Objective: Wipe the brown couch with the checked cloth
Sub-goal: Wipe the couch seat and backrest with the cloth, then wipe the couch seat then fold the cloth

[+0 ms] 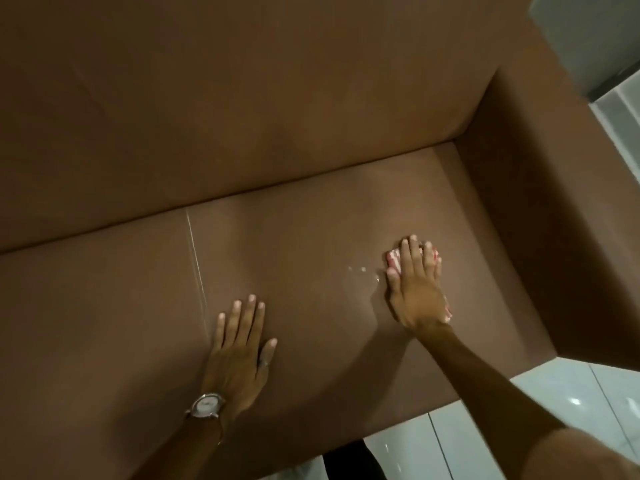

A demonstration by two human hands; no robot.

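— So, where's the right hand [417, 284] at the moment?

— Flat on the seat, fingers stretched out and close together, pressing the checked cloth [394, 259] down under the palm. It isn't gripping the cloth so much as pinning it. You only see the cloth peeking out: a pink-and-white bit past the fingertips, another scrap by the heel of the hand.

— And which way does it need to go from there?

— Left, I'd say. Just beside the thumb side of that hand there are a few pale wet spots [360, 270] on the seat, close but not yet under the cloth. The hand's long line runs from the wrist up toward the backrest, so a sideways sweep would drag the cloth's broad edge straight across them.

— What about the other hand?

— The left hand [242, 337] is spread open, fingers apart, holding nothing, planted on the seat nearer the front edge. It looks like a prop for leaning in. There's a watch [206, 405] on that wrist. It's further from the spots than the right hand, so the right one is the one to do the wiping.

— Anything further out?

— A pale streak [195, 258] runs front to back along the seat of the brown couch [311, 116], just left of the left hand, well apart from the cloth. Past the right hand the armrest [540, 188] rises, so there's little room that way.
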